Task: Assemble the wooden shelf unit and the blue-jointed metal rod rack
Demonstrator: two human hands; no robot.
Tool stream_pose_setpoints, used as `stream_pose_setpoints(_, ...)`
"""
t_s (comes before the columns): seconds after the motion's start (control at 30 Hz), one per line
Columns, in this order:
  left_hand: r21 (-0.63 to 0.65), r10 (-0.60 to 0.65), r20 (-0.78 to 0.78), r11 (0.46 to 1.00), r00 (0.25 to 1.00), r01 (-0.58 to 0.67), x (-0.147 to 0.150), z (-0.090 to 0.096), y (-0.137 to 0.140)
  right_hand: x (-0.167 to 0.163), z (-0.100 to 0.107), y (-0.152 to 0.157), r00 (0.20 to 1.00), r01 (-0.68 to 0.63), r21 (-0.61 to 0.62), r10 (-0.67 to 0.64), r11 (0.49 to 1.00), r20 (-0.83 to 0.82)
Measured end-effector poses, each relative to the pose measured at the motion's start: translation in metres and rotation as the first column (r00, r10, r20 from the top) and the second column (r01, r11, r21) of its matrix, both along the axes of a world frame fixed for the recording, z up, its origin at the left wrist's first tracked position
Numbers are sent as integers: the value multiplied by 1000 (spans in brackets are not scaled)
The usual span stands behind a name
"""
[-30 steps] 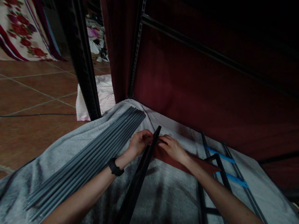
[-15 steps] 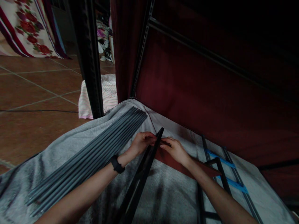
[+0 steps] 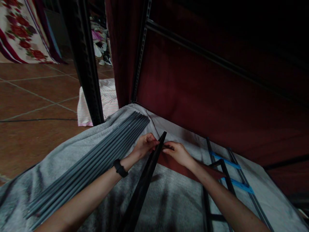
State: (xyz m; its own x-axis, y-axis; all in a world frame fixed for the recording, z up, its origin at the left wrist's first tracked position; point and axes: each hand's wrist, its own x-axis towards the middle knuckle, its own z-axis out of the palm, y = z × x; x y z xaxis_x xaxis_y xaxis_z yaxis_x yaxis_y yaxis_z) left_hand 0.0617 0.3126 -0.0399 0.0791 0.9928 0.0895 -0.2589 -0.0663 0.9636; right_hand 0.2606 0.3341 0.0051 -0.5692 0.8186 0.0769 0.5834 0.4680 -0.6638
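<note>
Nearest the camera, the black metal bar (image 3: 145,180) runs up the middle of the grey blanket (image 3: 173,199), rising away toward its far tip. That bar is our landmark. Left of it, a bundle of grey rods (image 3: 91,164) lies side by side on the blanket, slanting the same way. Right of it, black frame pieces bound with blue tape (image 3: 238,185) rest flat. Up at the bar's far end, both hands meet: the left hand (image 3: 145,146), with a black wristband (image 3: 120,168) on that arm, is closed on the bar's left side near the tip; the right hand (image 3: 178,154) pinches at the tip from the right, fingers narrow, on something too small and dark to make out. Under that hand, a reddish-brown panel (image 3: 207,172) lies against the bar. Beyond the tip, a dark red fabric wall (image 3: 193,90) stands, with a black upright post (image 3: 84,64) far left of the bar.
</note>
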Motion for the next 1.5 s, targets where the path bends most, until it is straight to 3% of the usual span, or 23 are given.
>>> stream_pose_setpoints(0.37, 212, 96, -216, 976, 972, -50, 0, -4, -13, -2, 3, 1, 999, -15, 36, 14, 999, 44)
stream_pose_setpoints(0.57, 78, -11, -127, 997, 992, 21, -1, 7, -17, -3, 4, 0, 999, -27, 72, 24, 997, 31)
stream_pose_setpoints(0.7, -52, 68, -77, 996, 995, -72, 2, 9, -18, -3, 2, 0, 1000, -18, 78, 17, 997, 8)
stream_pose_setpoints(0.9, 16, 91, -118, 996, 989, -90, 2, 19, -21, -4, 0, 3, 1000, -23, 70, 24, 997, -17)
stream_pose_setpoints(1.0, -33, 32, -53, 999, 998, -34, 1, 23, -26, -4, 1, 4, 1000, -18, 68, 17, 998, 8)
stream_pose_setpoints(1.1, -67, 101, -51, 992, 994, -104, 1, 22, -26, -5, 2, 3, 1000, -17, 69, 17, 997, -1)
stream_pose_setpoints(1.23, 51, 155, -204, 988, 967, -147, 1, 20, -21, -5, 4, 1, 1000, -15, 65, 16, 998, -20)
stream_pose_setpoints(1.33, 112, 145, -227, 986, 963, -122, 1, 22, -22, -5, 4, 1, 1000, -6, 63, 7, 998, -17)
stream_pose_setpoints(1.5, -34, 116, -88, 992, 989, -119, 0, 18, -23, -6, 3, 1, 1000, -13, 81, 14, 997, -11)
